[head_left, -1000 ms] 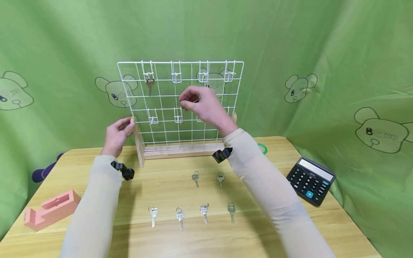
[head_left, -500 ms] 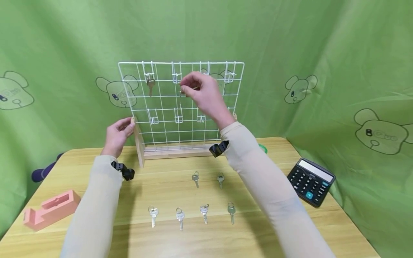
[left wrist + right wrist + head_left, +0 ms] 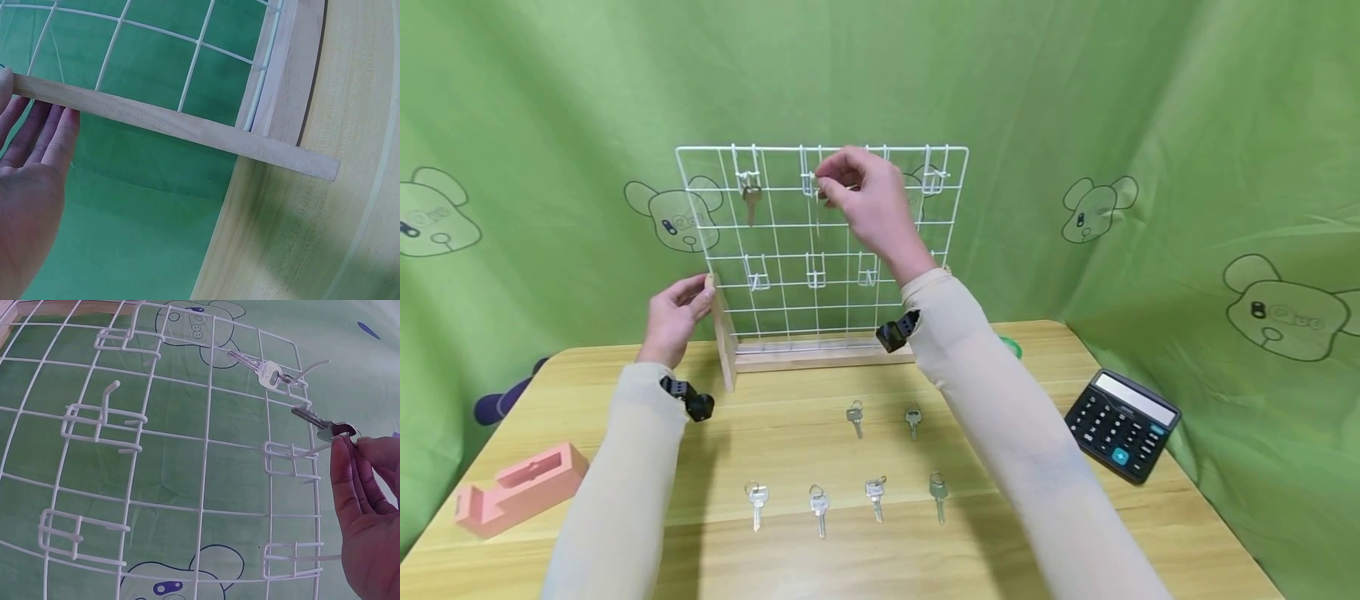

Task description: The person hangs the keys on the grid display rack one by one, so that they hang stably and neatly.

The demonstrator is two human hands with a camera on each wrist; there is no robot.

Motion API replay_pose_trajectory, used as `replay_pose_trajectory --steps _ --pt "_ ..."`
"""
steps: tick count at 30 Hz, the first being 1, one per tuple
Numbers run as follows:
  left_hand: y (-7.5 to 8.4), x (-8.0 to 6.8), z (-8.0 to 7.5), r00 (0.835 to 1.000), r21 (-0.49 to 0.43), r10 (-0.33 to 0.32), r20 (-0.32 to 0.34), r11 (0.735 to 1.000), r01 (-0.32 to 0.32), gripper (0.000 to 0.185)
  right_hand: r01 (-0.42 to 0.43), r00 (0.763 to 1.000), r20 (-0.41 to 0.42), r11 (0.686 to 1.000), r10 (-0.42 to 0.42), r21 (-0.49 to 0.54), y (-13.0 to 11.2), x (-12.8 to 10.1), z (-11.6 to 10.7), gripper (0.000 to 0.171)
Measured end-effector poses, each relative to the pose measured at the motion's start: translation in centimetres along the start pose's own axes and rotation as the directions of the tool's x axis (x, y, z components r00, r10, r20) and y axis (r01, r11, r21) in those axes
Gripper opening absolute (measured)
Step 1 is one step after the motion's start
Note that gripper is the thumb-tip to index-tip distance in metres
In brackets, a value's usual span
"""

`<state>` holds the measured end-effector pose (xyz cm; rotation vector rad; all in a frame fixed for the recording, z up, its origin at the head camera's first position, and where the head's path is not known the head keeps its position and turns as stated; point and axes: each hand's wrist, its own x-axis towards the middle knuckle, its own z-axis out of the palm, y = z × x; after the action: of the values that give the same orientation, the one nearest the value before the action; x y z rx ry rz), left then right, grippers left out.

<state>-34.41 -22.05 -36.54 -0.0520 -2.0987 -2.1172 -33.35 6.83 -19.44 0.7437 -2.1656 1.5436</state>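
Observation:
A white wire grid with hooks stands upright in a wooden frame at the back of the table. My right hand pinches a key at its head end, beside the second hook of the top row. The key's blade points away from the fingers in the right wrist view. Another key hangs from the top-left hook. My left hand holds the upper end of the frame's left wooden post, thumb on one side and fingers on the other.
Several keys with rings, among them a silver key and a greenish key, lie in two rows on the table. A pink holder sits at left, a black calculator at right. A green ring lies behind the right arm.
My right hand has risen with the key from mid-grid to the second hook of the top row. The left hand has stayed on the post.

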Motion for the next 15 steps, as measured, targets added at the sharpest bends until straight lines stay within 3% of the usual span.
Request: replay_pose_trajectory --steps 8,15 --pt "-0.1 0.0 0.1 1.000 -0.021 0.007 -0.012 1.000 -0.007 0.049 -0.034 0.999 -0.041 0.999 0.033 -0.006 0.2 0.9 0.5 0.010" --pt "-0.1 0.2 0.1 1.000 -0.014 0.004 -0.010 1.000 -0.004 0.050 -0.059 0.997 -0.055 0.986 0.051 -0.157 0.6 1.2 0.8 0.011"
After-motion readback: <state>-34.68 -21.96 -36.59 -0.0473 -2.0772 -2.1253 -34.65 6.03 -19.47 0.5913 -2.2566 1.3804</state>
